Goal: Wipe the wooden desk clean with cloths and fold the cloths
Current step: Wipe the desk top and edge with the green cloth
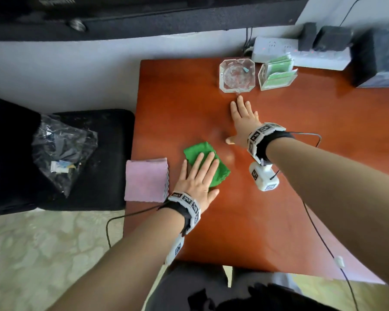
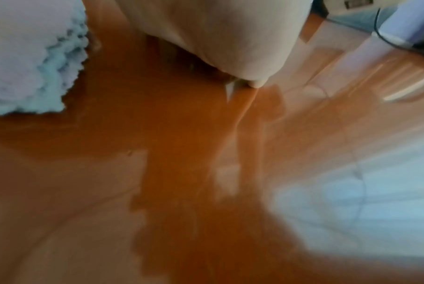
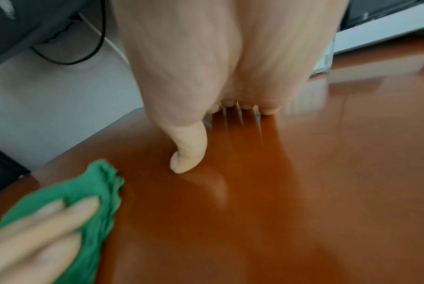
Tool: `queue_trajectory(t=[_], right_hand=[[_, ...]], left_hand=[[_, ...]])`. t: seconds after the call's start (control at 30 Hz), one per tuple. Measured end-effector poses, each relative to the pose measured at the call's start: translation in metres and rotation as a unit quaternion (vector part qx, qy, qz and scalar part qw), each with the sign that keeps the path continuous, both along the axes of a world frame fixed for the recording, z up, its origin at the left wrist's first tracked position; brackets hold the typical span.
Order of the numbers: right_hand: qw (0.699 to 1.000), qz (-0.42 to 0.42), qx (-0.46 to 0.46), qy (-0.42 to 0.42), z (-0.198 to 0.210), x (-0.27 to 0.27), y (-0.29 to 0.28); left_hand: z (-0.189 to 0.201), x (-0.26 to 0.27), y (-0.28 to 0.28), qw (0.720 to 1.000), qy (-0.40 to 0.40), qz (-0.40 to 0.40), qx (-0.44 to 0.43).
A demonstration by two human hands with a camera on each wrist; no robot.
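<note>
A folded green cloth (image 1: 201,154) lies on the reddish wooden desk (image 1: 290,212) near its left side. My left hand (image 1: 198,178) presses flat on the cloth with straight fingers; those fingers and the green cloth (image 3: 89,194) show at the lower left of the right wrist view. A folded pink cloth (image 1: 145,179) lies at the desk's left edge beside that hand, and appears pale in the left wrist view (image 2: 31,55). My right hand (image 1: 243,118) rests flat and spread on the bare wood, just short of the glass ashtray. Its thumb (image 3: 189,151) touches the desk.
A square glass ashtray (image 1: 237,75) and a clear holder of green packets (image 1: 277,72) stand at the desk's far edge. Behind them lie a white power strip (image 1: 279,49) and black boxes (image 1: 375,57). A black stool with a plastic bag (image 1: 61,149) sits left of the desk.
</note>
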State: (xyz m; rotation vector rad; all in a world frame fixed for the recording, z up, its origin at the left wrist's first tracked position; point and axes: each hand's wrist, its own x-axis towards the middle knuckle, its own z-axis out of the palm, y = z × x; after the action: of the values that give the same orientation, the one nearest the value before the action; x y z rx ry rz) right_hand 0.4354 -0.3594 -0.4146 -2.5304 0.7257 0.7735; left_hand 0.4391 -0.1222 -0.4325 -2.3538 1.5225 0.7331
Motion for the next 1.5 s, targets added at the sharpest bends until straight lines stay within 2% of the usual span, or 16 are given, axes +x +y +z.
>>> queue_trajectory(t=[0.2, 0.4, 0.57, 0.7, 0.9, 1.0, 1.27, 1.37, 1.43, 1.5], right_hand=[[0.998, -0.016, 0.045, -0.042, 0.003, -0.007, -0.009], [0.996, -0.040, 0.049, -0.055, 0.006, -0.026, 0.002], [0.998, -0.045, 0.029, -0.035, -0.002, -0.061, 0.019], [0.999, -0.035, 0.001, -0.021, -0.013, -0.098, 0.037], [0.999, -0.001, -0.006, -0.037, -0.013, -0.136, 0.044], [0.999, 0.012, 0.003, -0.036, -0.008, -0.144, 0.046], [0.998, -0.009, 0.020, -0.063, -0.003, -0.188, 0.090], [0.992, 0.047, 0.025, -0.116, 0.006, -0.187, 0.123], [0.983, 0.114, 0.035, -0.142, 0.011, -0.184, 0.151], [0.972, 0.192, 0.031, -0.134, 0.013, -0.179, 0.178]], left_hand=[[-0.003, 0.021, -0.013, 1.000, 0.020, 0.009, 0.019], [-0.001, 0.066, -0.075, 0.996, 0.023, 0.083, -0.032], [-0.006, 0.073, -0.085, 0.994, 0.020, 0.089, -0.054], [-0.002, 0.034, -0.050, 0.995, 0.035, 0.085, -0.036], [0.009, -0.069, 0.061, 0.998, 0.058, 0.016, 0.034], [0.008, -0.106, 0.099, 0.996, 0.059, 0.035, 0.064], [0.005, -0.118, 0.086, 0.996, 0.035, 0.080, 0.028], [0.007, -0.117, 0.088, 0.999, 0.012, 0.046, 0.002], [0.013, -0.112, 0.093, 0.999, 0.008, 0.030, -0.007], [0.018, -0.107, 0.105, 0.999, 0.002, 0.046, -0.023]])
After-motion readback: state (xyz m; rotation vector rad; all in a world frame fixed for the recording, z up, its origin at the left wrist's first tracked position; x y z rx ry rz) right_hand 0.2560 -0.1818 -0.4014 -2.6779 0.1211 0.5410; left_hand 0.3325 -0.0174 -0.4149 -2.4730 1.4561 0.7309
